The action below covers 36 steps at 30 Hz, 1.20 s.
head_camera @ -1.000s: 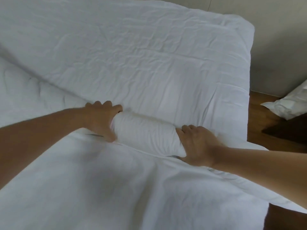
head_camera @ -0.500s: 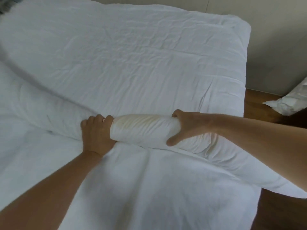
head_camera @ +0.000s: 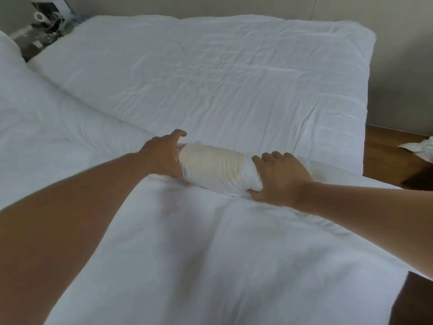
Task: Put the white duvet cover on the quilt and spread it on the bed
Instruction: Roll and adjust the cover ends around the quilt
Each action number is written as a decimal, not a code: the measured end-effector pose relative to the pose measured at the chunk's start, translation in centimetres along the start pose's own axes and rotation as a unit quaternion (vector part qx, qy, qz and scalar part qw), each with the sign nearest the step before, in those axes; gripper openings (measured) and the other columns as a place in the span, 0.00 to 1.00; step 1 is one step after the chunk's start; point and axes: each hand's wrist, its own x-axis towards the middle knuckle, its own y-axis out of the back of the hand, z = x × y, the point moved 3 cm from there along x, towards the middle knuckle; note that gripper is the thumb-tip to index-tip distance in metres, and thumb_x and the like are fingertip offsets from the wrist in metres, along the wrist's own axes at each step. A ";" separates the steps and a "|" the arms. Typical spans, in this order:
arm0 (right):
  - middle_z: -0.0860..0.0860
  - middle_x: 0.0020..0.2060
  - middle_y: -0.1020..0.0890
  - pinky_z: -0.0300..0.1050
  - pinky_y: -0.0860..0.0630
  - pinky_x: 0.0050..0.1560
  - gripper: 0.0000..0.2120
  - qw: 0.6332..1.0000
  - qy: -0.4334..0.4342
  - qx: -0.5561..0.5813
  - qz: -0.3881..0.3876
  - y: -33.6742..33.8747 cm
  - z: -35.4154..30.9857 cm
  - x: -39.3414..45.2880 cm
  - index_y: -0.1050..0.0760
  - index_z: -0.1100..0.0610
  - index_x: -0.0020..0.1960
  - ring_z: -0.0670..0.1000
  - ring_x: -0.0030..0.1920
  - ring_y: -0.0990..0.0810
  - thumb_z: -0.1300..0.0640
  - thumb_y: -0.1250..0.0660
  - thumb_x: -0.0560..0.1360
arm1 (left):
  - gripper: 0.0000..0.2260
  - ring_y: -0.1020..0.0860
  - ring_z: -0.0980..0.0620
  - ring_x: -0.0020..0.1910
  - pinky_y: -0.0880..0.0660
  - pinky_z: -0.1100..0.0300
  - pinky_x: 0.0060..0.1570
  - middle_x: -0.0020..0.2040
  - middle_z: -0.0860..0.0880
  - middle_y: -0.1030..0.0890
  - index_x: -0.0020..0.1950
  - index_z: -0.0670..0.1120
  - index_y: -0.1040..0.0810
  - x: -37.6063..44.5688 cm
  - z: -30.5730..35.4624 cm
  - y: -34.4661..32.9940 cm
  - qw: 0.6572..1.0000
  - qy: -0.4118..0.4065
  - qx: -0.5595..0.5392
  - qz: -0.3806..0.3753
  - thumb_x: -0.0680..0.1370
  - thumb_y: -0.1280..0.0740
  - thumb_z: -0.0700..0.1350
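Left hand (head_camera: 164, 158) and right hand (head_camera: 278, 179) both wrapped around roll (head_camera: 215, 170) of quilt and duvet cover; soft, bulky, light, prone to unrolling; grip roll ends firmly.

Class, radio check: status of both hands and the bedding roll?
Left hand and right hand grip the ends of the rolled quilt and cover. Roll lies across the bed. Nothing in the way.

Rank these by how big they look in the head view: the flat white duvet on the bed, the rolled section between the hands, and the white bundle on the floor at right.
1. flat white duvet, by far the largest.
2. rolled section.
3. white bundle, smallest, though the frame edge cuts it off and it lies farther away, so this ranking is unsure.
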 end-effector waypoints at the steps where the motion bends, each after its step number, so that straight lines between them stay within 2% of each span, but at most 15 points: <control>1: 0.50 0.40 0.23 0.50 0.28 0.41 0.31 0.999 0.014 -0.024 0.021 -0.3 -0.4 -0.5 0.25 0.54 0.55 0.55 0.40 0.24 0.29 0.33 0.66 | 0.47 0.24 0.45 0.60 0.26 0.53 0.58 0.64 0.48 0.23 0.76 0.54 0.37 0.8 0.6 1.5 0.994 -0.017 0.092 -0.059 0.61 0.19 0.54; 4: 0.52 0.37 0.24 0.50 0.31 0.38 0.32 0.994 0.018 -0.075 0.081 -1.0 -1.8 -1.4 0.24 0.56 0.51 0.57 0.36 0.25 0.29 0.29 0.64 | 0.42 0.29 0.48 0.60 0.32 0.52 0.54 0.61 0.50 0.29 0.65 0.56 0.33 2.5 2.0 1.7 0.942 -0.110 0.303 -0.092 0.57 0.23 0.68; 7: 0.51 0.41 0.23 0.50 0.31 0.41 0.37 0.996 -0.004 -0.058 0.061 0.0 -2.8 -1.7 0.26 0.55 0.57 0.56 0.39 0.25 0.27 0.33 0.63 | 0.41 0.24 0.48 0.51 0.31 0.52 0.48 0.52 0.52 0.25 0.60 0.56 0.32 2.0 0.2 -1.2 0.967 -0.114 0.227 0.015 0.53 0.26 0.71; 9: 0.48 0.47 0.26 0.51 0.31 0.46 0.40 0.998 -0.034 0.008 -0.052 1.4 -2.9 -1.5 0.32 0.51 0.62 0.54 0.45 0.27 0.23 0.39 0.62 | 0.35 0.24 0.45 0.45 0.29 0.49 0.47 0.45 0.50 0.25 0.55 0.53 0.28 0.1 -1.5 -3.5 0.969 -0.105 0.184 0.126 0.55 0.26 0.68; 13: 0.46 0.52 0.27 0.55 0.26 0.59 0.48 0.932 -0.150 0.152 -0.293 4.1 -0.6 -0.3 0.38 0.47 0.65 0.52 0.52 0.25 0.21 0.30 0.54 | 0.26 0.27 0.42 0.41 0.33 0.48 0.45 0.40 0.46 0.26 0.47 0.47 0.26 -4.0 -2.3 -6.6 0.957 -0.050 0.096 0.268 0.56 0.20 0.53; 15: 0.46 0.50 0.26 0.54 0.25 0.57 0.48 0.933 -0.136 0.119 -0.312 3.9 -1.4 -0.6 0.38 0.47 0.67 0.52 0.50 0.23 0.23 0.28 0.56 | 0.23 0.27 0.41 0.43 0.33 0.47 0.46 0.42 0.44 0.26 0.48 0.45 0.25 -5.5 -2.1 -7.6 0.946 -0.013 0.070 0.315 0.57 0.22 0.47; 17: 0.48 0.50 0.25 0.52 0.26 0.53 0.44 0.965 -0.103 0.032 -0.240 3.0 -3.3 -2.0 0.38 0.49 0.67 0.55 0.51 0.22 0.25 0.32 0.61 | 0.25 0.26 0.40 0.46 0.32 0.44 0.50 0.45 0.43 0.25 0.52 0.45 0.23 -6.8 -2.2 -8.4 0.941 -0.003 0.049 0.334 0.57 0.22 0.47; 20: 0.54 0.48 0.24 0.53 0.33 0.46 0.42 0.989 -0.070 -0.080 -0.107 1.5 -5.7 -5.1 0.33 0.56 0.66 0.57 0.45 0.25 0.25 0.35 0.66 | 0.38 0.24 0.38 0.51 0.29 0.43 0.52 0.51 0.44 0.23 0.60 0.46 0.24 -8.0 -2.6 -7.3 0.962 -0.046 0.043 0.267 0.54 0.23 0.61; 23: 0.57 0.42 0.25 0.53 0.36 0.42 0.43 0.991 -0.066 -0.102 -0.052 0.6 -7.0 -6.6 0.30 0.60 0.61 0.57 0.39 0.28 0.24 0.35 0.66 | 0.48 0.23 0.41 0.55 0.26 0.47 0.53 0.57 0.48 0.23 0.70 0.50 0.33 -7.3 -2.5 -2.6 0.992 -0.086 0.075 0.055 0.55 0.25 0.68; 25: 0.57 0.42 0.26 0.54 0.36 0.43 0.43 0.990 -0.078 -0.113 -0.036 0.6 -7.7 -7.0 0.31 0.62 0.61 0.57 0.39 0.29 0.24 0.35 0.67 | 0.52 0.27 0.45 0.60 0.29 0.50 0.58 0.63 0.50 0.27 0.76 0.57 0.44 -4.8 -1.9 0.4 0.979 -0.116 0.156 -0.058 0.57 0.24 0.65; 27: 0.57 0.42 0.27 0.55 0.34 0.45 0.42 0.990 -0.094 -0.102 -0.038 0.8 -9.0 -7.8 0.30 0.62 0.60 0.57 0.40 0.29 0.25 0.35 0.68 | 0.51 0.31 0.48 0.61 0.32 0.52 0.58 0.61 0.52 0.31 0.74 0.62 0.44 -3.1 -0.8 0.7 0.954 -0.177 0.221 -0.098 0.55 0.24 0.66; 29: 0.56 0.45 0.26 0.55 0.34 0.48 0.41 0.990 -0.108 -0.074 -0.058 1.7 -9.5 -8.1 0.31 0.61 0.62 0.58 0.43 0.28 0.26 0.38 0.68 | 0.46 0.29 0.51 0.57 0.32 0.53 0.55 0.57 0.55 0.29 0.67 0.62 0.38 -2.7 -0.4 -1.2 0.958 -0.193 0.181 -0.111 0.53 0.23 0.67; 31: 0.53 0.48 0.25 0.55 0.32 0.51 0.39 0.987 -0.106 -0.024 -0.120 3.7 -8.8 -7.2 0.32 0.56 0.64 0.57 0.46 0.26 0.26 0.41 0.67 | 0.41 0.27 0.51 0.49 0.31 0.52 0.51 0.49 0.56 0.27 0.61 0.59 0.34 -3.9 -0.9 -3.3 0.973 -0.174 0.144 -0.045 0.52 0.24 0.68; 33: 0.49 0.48 0.25 0.53 0.31 0.53 0.42 0.972 -0.117 0.021 -0.204 5.2 -7.4 -5.5 0.34 0.50 0.63 0.55 0.47 0.25 0.22 0.37 0.61 | 0.37 0.26 0.47 0.45 0.31 0.50 0.49 0.45 0.53 0.27 0.58 0.56 0.32 -6.1 -2.2 -5.2 0.973 -0.165 0.135 0.083 0.54 0.24 0.66; 36: 0.50 0.55 0.26 0.56 0.28 0.59 0.52 0.948 -0.155 0.079 -0.268 4.7 -7.8 -4.8 0.39 0.48 0.68 0.57 0.57 0.24 0.22 0.31 0.54 | 0.31 0.25 0.43 0.44 0.32 0.48 0.46 0.45 0.47 0.23 0.56 0.49 0.24 -10.8 -3.2 -7.9 0.950 -0.150 0.073 0.265 0.56 0.21 0.54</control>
